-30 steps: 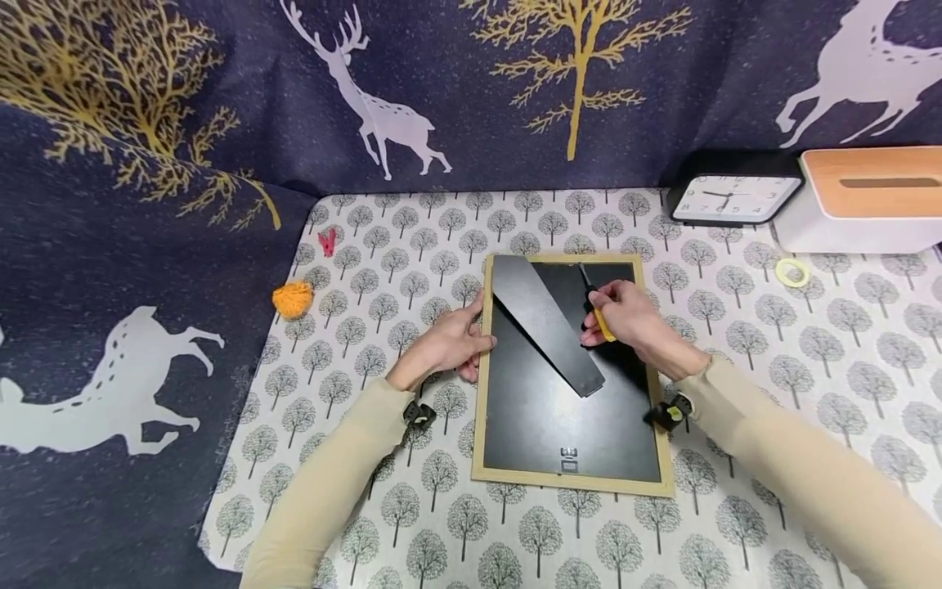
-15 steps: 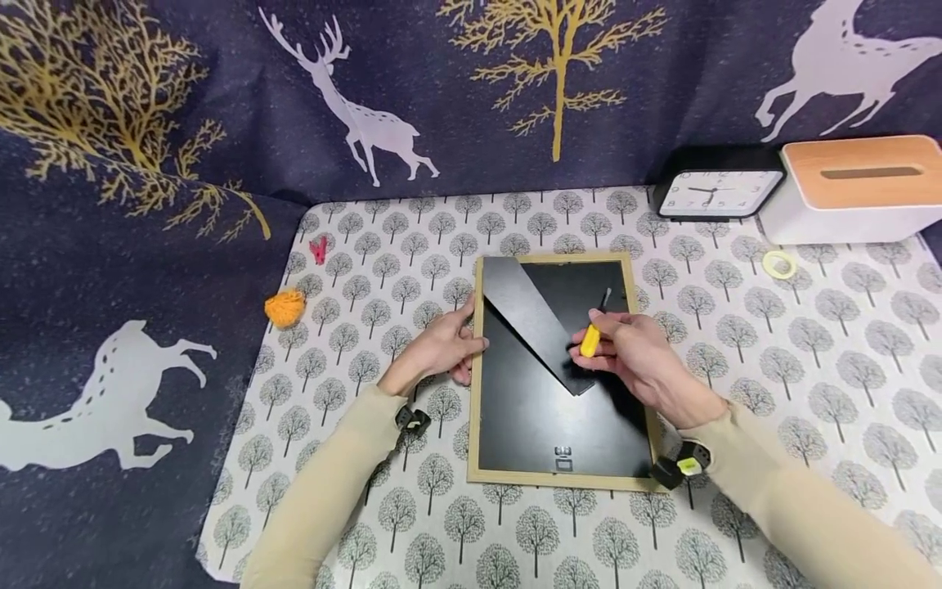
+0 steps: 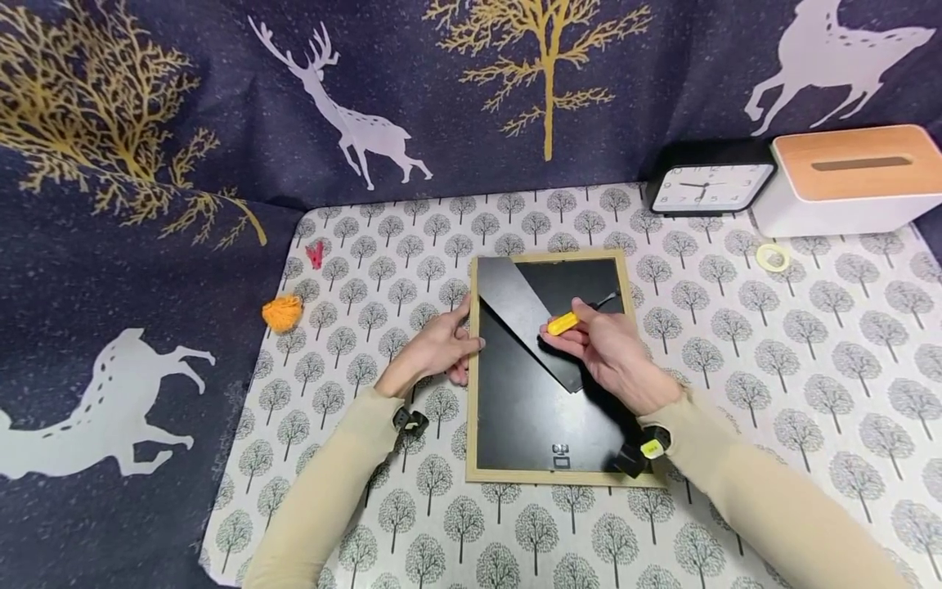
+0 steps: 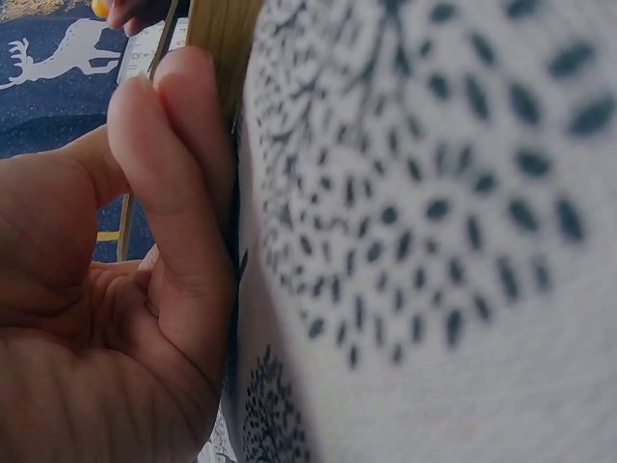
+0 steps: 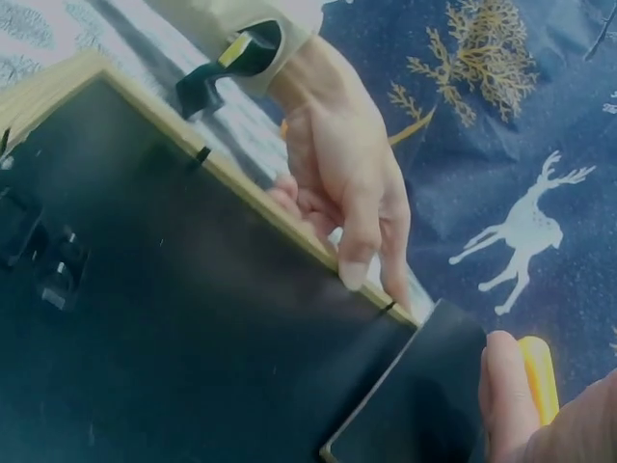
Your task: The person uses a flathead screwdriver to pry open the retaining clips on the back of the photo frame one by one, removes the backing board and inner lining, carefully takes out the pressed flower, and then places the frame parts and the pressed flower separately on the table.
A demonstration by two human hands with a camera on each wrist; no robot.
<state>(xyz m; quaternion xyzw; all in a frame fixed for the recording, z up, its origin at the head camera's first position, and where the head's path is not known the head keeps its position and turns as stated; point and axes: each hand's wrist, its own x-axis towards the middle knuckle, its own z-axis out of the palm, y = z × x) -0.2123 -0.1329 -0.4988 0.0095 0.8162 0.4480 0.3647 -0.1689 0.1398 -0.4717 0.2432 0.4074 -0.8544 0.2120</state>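
Observation:
A picture frame (image 3: 530, 476) with a light wooden rim lies back side up, its black backing board (image 3: 515, 433) showing. The grey stand leg (image 3: 515, 294) slants across the board from the upper left corner. My left hand (image 3: 444, 343) holds the frame's left side, thumb on the rim and index finger along the outer edge, as the right wrist view also shows. Above the board, my right hand (image 3: 614, 352) grips a screwdriver (image 3: 562, 324) by its yellow handle. The screwdriver's dark shaft points right, with the tip close to the right rim.
A black-framed clock (image 3: 710, 188) and a white tissue box (image 3: 846, 209) with a wooden lid stand at the back right. A pale yellow tape roll (image 3: 761, 258) lies before them. On the left are a red clothespin (image 3: 315, 255) and an orange yarn bundle (image 3: 282, 312).
My right hand has swung the screwdriver round, from its tip at the top rim to pointing at the right rim. My left hand stays on the frame's left side. The head view has shifted slightly.

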